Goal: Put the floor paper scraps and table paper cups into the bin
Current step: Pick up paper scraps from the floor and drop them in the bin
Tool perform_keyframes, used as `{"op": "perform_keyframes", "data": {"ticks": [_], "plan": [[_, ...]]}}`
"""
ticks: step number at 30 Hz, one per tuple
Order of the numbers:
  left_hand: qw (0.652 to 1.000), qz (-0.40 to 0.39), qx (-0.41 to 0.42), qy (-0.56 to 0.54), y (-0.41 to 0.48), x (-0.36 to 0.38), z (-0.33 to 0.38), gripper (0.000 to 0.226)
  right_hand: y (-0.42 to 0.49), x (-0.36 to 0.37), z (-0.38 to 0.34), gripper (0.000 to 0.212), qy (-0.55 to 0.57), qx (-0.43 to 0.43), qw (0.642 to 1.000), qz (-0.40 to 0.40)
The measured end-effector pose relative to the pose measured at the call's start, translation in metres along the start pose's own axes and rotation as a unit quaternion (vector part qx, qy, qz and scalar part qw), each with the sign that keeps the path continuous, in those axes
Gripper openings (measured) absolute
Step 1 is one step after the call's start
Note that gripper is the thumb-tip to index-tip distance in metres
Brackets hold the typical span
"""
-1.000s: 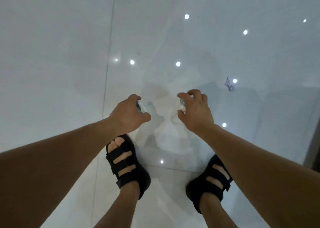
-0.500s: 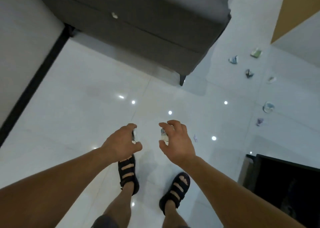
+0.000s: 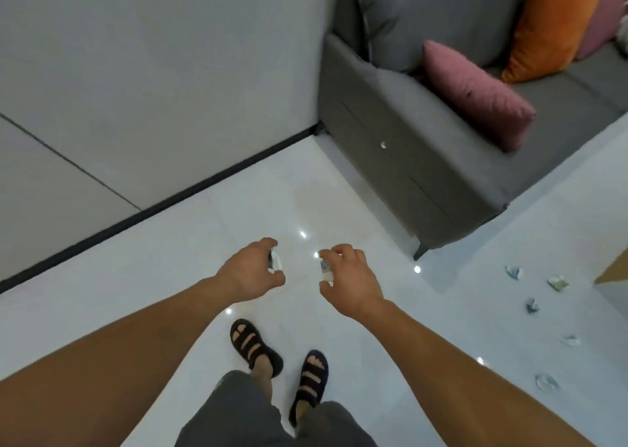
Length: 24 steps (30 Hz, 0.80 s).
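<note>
- While both bare arms reach forward over a glossy white floor (image 3: 170,259), the head view shows the left hand (image 3: 249,273) with fingers curled, pinching a small white left scrap (image 3: 275,262) between thumb and fingertips.
- Just right of it, and not touching it, the right hand (image 3: 350,282) is curled the same way. It pinches a right scrap (image 3: 324,270), white with a bluish print, at its fingertips.
- Both held scraps face each other across the gap between the hands, above the floor.
- Well to the right of the right hand, five floor scraps lie loose and apart on the tiles. One is nearest the sofa leg (image 3: 513,272), a greenish one is farther right (image 3: 557,283), and a dark one is below those (image 3: 531,305). A pale one (image 3: 571,340) and a rounded one (image 3: 547,382) lie lower still, level with the right forearm.
- Beyond the right hand stands a grey sofa (image 3: 424,147). A pink cushion (image 3: 475,93) leans on its seat, and an orange cushion (image 3: 550,25) stands behind that.
- Beyond the left hand rises a grey wall (image 3: 153,73), which meets the floor at a dark skirting line.
- Below the hands, two feet in black sandals (image 3: 255,346) stand on the tiles, with grey shorts (image 3: 244,412) at the bottom edge.
</note>
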<state>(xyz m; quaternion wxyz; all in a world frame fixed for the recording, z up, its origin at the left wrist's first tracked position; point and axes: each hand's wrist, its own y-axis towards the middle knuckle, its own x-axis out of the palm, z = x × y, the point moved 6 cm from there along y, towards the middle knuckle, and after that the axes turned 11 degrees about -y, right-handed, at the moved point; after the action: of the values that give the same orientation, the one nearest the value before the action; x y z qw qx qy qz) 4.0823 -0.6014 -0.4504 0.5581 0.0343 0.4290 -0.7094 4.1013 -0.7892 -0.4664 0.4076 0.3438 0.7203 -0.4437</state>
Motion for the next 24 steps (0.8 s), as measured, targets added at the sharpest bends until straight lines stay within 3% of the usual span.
{"op": "perform_keyframes", "data": {"ticks": [4,8,14,24], "plan": [[0.992,0.091,-0.048,-0.074,-0.081,-0.045,-0.051,0.069,-0.004,-0.014,-0.083,0.057,-0.061,-0.11,0.992,-0.015],[0.962,0.195,-0.118,-0.152,-0.183,-0.077,-0.135,0.068,-0.025,0.0,-0.2,0.057,-0.105,-0.237,0.965,-0.034],[0.892,0.314,-0.211,-0.246,-0.349,-0.083,-0.273,0.068,-0.1,0.057,-0.385,0.056,-0.178,-0.402,0.896,-0.066],[0.766,0.467,-0.308,-0.316,-0.617,-0.082,-0.455,0.072,-0.258,0.175,-0.635,0.058,-0.213,-0.556,0.797,-0.103]]}}
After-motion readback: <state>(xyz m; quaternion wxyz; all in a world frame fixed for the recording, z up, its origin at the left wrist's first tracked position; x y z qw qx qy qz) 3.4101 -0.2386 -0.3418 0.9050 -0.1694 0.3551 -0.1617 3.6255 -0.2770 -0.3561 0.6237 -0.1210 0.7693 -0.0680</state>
